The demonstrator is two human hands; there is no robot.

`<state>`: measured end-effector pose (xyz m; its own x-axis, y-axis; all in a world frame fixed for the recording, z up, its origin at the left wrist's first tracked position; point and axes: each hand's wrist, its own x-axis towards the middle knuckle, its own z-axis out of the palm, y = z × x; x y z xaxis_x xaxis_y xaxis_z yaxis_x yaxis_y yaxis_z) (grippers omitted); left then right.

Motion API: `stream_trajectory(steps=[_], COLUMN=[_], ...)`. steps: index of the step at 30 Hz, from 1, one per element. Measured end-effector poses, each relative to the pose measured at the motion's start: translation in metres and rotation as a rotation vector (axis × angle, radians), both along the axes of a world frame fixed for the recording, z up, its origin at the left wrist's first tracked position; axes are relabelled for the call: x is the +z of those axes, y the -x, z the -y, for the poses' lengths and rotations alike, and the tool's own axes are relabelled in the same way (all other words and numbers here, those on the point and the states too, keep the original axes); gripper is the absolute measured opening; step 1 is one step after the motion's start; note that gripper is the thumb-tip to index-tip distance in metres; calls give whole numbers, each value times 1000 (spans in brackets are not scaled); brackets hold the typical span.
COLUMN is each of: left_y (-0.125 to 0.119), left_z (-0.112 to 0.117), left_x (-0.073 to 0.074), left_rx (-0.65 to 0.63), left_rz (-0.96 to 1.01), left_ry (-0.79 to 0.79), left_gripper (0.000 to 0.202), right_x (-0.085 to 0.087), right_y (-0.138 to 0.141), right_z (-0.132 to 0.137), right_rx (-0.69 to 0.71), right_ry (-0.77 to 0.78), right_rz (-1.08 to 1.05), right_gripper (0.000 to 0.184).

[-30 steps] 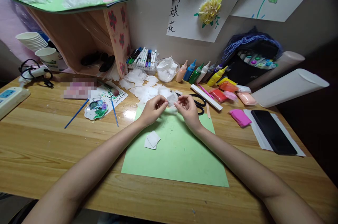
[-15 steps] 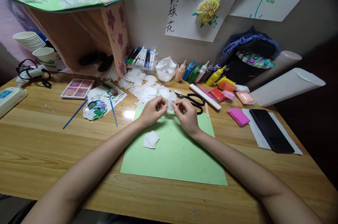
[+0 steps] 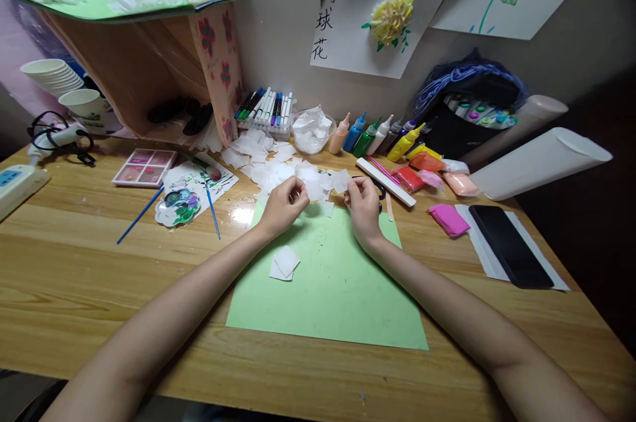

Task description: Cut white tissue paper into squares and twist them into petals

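My right hand [image 3: 364, 210] pinches a small square of thin white paper [image 3: 340, 180] at its fingertips, just above the far edge of a green sheet [image 3: 328, 283]. To its left my left hand [image 3: 285, 207] is closed with thumb and fingers together; what it holds, if anything, is too small to make out. Beyond both hands lies a heap of loose white paper pieces [image 3: 275, 175]. Two overlapping white paper squares [image 3: 285, 263] rest on the green sheet, nearer to me. Black-handled scissors [image 3: 380, 190] are mostly hidden behind my right hand.
Paint bottles [image 3: 368, 137], a clear bowl [image 3: 314, 134] and markers [image 3: 265, 109] line the wall. On the left are a paint palette [image 3: 177, 207] and a paintbrush [image 3: 212, 210]. A phone [image 3: 509, 246] and a pink packet [image 3: 449, 220] lie on the right.
My hands have moved apart: the right one has shifted right with a paper square, the left slightly left. The scissors are now more covered by my right hand.
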<state>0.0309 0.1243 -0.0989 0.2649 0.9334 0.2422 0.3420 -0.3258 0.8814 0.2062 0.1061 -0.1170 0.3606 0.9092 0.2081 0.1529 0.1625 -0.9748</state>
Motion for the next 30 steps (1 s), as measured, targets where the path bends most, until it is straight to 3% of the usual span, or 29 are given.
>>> stream_trajectory(steps=[4, 7, 8, 11, 13, 18, 22, 25, 28, 30], left_y=[2, 4, 4, 4, 4, 3, 3, 4, 4, 4], left_z=[-2, -4, -5, -6, -6, -8, -10, -11, -10, -10], left_x=[-4, -6, -7, -9, -9, -10, -11, -11, -11, -11], left_rx=[252, 359, 378, 400, 406, 417, 409, 395, 388, 384], left_rz=[-101, -100, -85, -35, -11, 27, 62, 80, 87, 91], left_ry=[-15, -33, -43, -57, -50, -27, -17, -18, -13, -11], left_gripper=[6, 15, 18, 21, 20, 21, 19, 18, 18, 18], right_x=[5, 14, 17, 23, 23, 17, 20, 23, 20, 15], right_y=[3, 5, 7, 14, 22, 35, 34, 37, 45, 49], right_z=[5, 12, 16, 26, 33, 41, 41, 46, 55, 58], right_rx=[89, 171, 280, 828, 984, 932, 860, 948, 990, 926], right_ry=[-9, -146, -210, -314, -310, -352, -324, -357, -411, -459], right_rz=[249, 438, 502, 669, 755, 877, 802, 760, 876, 960], right_gripper=[15, 26, 26, 20, 31, 7, 9, 19, 33, 24])
